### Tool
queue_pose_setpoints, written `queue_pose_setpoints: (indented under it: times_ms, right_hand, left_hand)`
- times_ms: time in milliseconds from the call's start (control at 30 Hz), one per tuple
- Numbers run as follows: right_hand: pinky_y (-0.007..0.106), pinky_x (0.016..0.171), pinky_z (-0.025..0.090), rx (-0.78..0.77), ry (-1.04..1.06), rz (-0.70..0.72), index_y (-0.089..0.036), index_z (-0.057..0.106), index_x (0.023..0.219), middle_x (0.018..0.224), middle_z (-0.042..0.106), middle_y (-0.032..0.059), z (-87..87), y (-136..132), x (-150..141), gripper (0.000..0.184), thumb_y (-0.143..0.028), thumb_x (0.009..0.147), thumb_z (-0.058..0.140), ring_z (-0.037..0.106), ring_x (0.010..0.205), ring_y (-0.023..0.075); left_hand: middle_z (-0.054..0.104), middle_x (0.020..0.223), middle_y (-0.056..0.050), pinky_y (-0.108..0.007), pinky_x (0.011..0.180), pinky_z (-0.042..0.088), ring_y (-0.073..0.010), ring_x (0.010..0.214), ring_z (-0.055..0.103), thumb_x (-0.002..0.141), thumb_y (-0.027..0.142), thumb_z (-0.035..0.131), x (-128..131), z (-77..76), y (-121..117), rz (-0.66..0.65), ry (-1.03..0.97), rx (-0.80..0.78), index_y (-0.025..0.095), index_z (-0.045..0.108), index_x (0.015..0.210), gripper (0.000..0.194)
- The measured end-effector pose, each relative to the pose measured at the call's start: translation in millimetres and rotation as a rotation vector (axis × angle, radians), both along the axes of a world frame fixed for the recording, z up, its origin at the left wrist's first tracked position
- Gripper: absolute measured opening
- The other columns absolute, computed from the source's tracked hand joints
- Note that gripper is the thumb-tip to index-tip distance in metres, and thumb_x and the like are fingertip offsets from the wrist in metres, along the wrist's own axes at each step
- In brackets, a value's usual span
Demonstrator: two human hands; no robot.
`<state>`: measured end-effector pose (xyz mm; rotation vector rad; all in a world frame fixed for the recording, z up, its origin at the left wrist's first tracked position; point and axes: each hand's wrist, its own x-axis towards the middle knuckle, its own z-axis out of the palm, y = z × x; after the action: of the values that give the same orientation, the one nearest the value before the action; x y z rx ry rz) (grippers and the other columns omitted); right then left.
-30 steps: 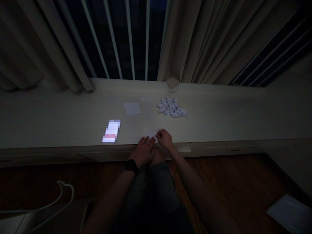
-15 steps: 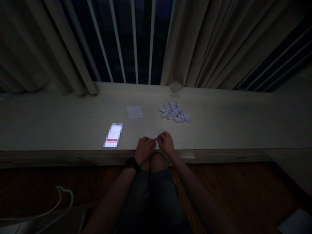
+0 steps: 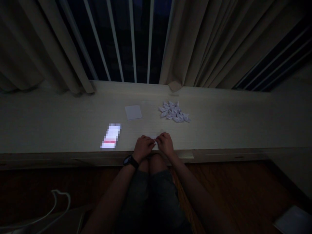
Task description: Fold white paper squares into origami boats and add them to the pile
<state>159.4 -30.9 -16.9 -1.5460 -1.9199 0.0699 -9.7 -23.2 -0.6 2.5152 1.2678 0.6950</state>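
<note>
My left hand (image 3: pixel 143 147), with a dark watch (image 3: pixel 131 161) on its wrist, is closed at the front edge of the white ledge. Close against it, my right hand (image 3: pixel 165 143) is closed too, fingertips meeting the left ones. Between them a small piece of white paper (image 3: pixel 155 141) shows, mostly covered by the fingers. Beyond the hands to the right lies a pile of folded white paper pieces (image 3: pixel 173 112). A flat stack of square white paper (image 3: pixel 133 112) rests beyond them to the left.
A phone with a lit, blurred screen (image 3: pixel 111 136) lies left of my hands on the ledge (image 3: pixel 226 126). Curtains (image 3: pixel 192 42) hang at the window bars (image 3: pixel 133 42) behind. A white cable (image 3: pixel 69 201) loops at the lower left.
The view has shifted slightly. My fingers have moved a little around the paper, and less of its white shows between them. The pile and the square stack have stayed in place.
</note>
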Motion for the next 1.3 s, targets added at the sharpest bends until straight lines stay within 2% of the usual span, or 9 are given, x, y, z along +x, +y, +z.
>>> queue_pose_setpoints:
  times_ms: [200, 500, 733, 933, 1067, 1133, 1233, 1300]
  right_hand:
    - [0.032, 0.084, 0.038, 0.017, 0.003, -0.013, -0.017, 0.068, 0.082, 0.090, 0.055, 0.0077, 0.2, -4, -2, 0.012, -0.021, 0.085, 0.057, 0.047, 0.090, 0.0207]
    - [0.031, 0.083, 0.037, 0.015, -0.032, -0.015, -0.016, 0.065, 0.079, 0.088, 0.054, 0.0077, 0.1, -5, -2, 0.011, -0.020, 0.084, 0.056, 0.046, 0.090, 0.0207]
    - [0.032, 0.082, 0.037, -0.008, -0.068, 0.015, -0.017, 0.062, 0.078, 0.084, 0.056, 0.0076, -1.0, -3, -1, 0.012, -0.020, 0.085, 0.053, 0.047, 0.087, 0.0212]
    - [0.032, 0.081, 0.039, -0.019, 0.018, 0.036, -0.017, 0.064, 0.075, 0.083, 0.059, 0.0080, -2.3, -1, 0, 0.014, -0.021, 0.084, 0.054, 0.050, 0.086, 0.0207]
    - [0.029, 0.075, 0.042, -0.102, 0.272, -0.015, -0.017, 0.067, 0.074, 0.078, 0.063, 0.0061, 3.0, 4, 6, 0.017, -0.029, 0.081, 0.057, 0.055, 0.078, 0.0180]
    - [0.027, 0.067, 0.042, -0.191, 0.425, -0.057, -0.016, 0.068, 0.072, 0.072, 0.064, 0.0047, 8.0, 5, 10, 0.022, -0.034, 0.080, 0.056, 0.056, 0.069, 0.0161]
    - [0.024, 0.051, 0.037, -0.441, 0.636, -0.078, -0.015, 0.065, 0.062, 0.052, 0.056, 0.0003, 16.7, 0, 12, 0.028, -0.038, 0.076, 0.056, 0.049, 0.049, 0.0123]
    - [0.023, 0.044, 0.031, -0.604, 0.762, -0.079, -0.014, 0.063, 0.058, 0.043, 0.049, -0.0025, 21.7, -6, 9, 0.026, -0.036, 0.071, 0.059, 0.042, 0.041, 0.0098]
  left_hand:
    - [0.068, 0.090, -0.005, -0.037, 0.086, 0.037, -0.0191, 0.090, 0.055, 0.088, 0.033, 0.053, -1, -0.2, 0, -0.002, -0.008, 0.006, 0.024, 0.070, 0.092, 0.020]
    - [0.067, 0.092, -0.005, -0.037, 0.086, 0.038, -0.0204, 0.091, 0.055, 0.083, 0.037, 0.058, -2, -1.8, -1, 0.002, -0.018, 0.003, 0.024, 0.070, 0.094, 0.020]
    - [0.067, 0.090, -0.006, -0.037, 0.085, 0.038, -0.0198, 0.090, 0.055, 0.087, 0.036, 0.053, 0, 0.7, -1, 0.005, 0.003, -0.001, 0.024, 0.070, 0.092, 0.021]
    - [0.066, 0.090, -0.007, -0.037, 0.084, 0.037, -0.0211, 0.094, 0.053, 0.087, 0.036, 0.053, 1, 4.4, -5, 0.021, 0.039, 0.007, 0.023, 0.069, 0.093, 0.021]
    - [0.066, 0.092, -0.006, -0.037, 0.083, 0.037, -0.0213, 0.095, 0.053, 0.087, 0.037, 0.054, 0, 5.0, -6, 0.027, 0.037, 0.013, 0.024, 0.068, 0.095, 0.021]
    - [0.065, 0.093, -0.006, -0.037, 0.083, 0.037, -0.0212, 0.094, 0.053, 0.086, 0.037, 0.054, 0, 5.0, -5, 0.021, 0.036, 0.011, 0.024, 0.068, 0.095, 0.021]
    - [0.065, 0.092, -0.006, -0.037, 0.083, 0.037, -0.0211, 0.093, 0.053, 0.086, 0.037, 0.055, 0, 5.0, -5, 0.019, 0.035, 0.006, 0.024, 0.068, 0.094, 0.020]
    - [0.065, 0.091, -0.006, -0.037, 0.083, 0.037, -0.0212, 0.093, 0.053, 0.086, 0.037, 0.055, 0, 5.1, -5, 0.018, 0.034, 0.003, 0.024, 0.068, 0.092, 0.020]
